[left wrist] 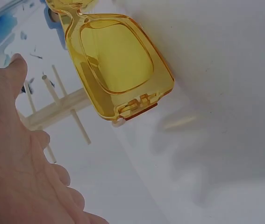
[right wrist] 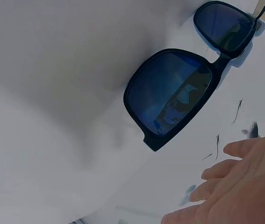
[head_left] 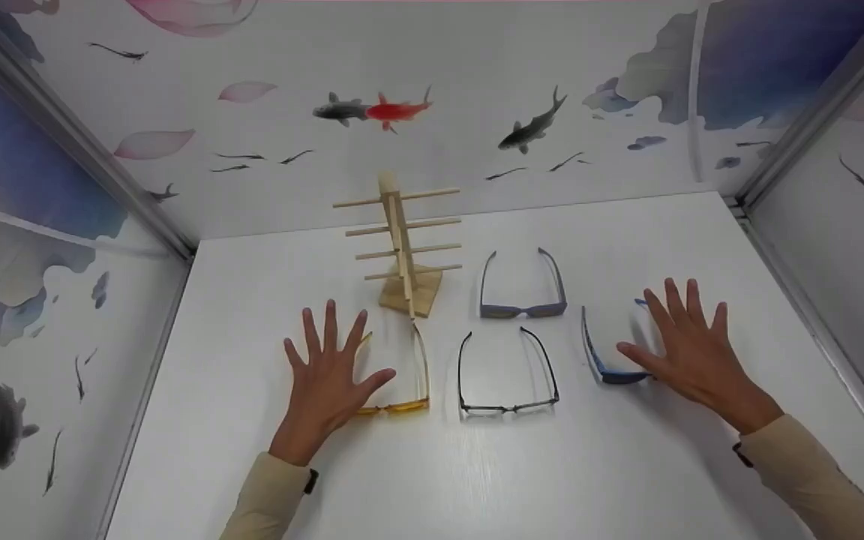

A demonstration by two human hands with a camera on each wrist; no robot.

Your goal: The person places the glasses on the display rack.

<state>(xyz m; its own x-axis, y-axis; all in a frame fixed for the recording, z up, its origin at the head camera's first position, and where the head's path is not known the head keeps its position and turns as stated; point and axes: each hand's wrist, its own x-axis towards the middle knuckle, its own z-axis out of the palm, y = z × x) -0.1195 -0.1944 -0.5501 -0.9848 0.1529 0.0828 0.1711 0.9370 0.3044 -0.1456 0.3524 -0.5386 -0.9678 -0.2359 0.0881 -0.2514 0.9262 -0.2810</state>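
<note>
My left hand (head_left: 323,386), fingers spread, is held over the left part of the yellow glasses (head_left: 406,406); their clear yellow lens (left wrist: 118,56) shows large in the left wrist view. On the other side, my right hand (head_left: 691,356) spreads its fingers above the right part of the blue sunglasses (head_left: 619,377), whose dark blue lens (right wrist: 169,93) fills the middle of the right wrist view. Neither hand holds anything. Between the hands lie thin black-framed glasses (head_left: 507,409), with grey-blue sunglasses (head_left: 523,310) behind them. All have their temples unfolded, pointing away from me.
A wooden rack (head_left: 394,240) with several thin pegs and a square base (head_left: 424,289) stands at the back, left of centre. The white table (head_left: 477,480) is enclosed by printed panels at the back (head_left: 447,157) and both sides.
</note>
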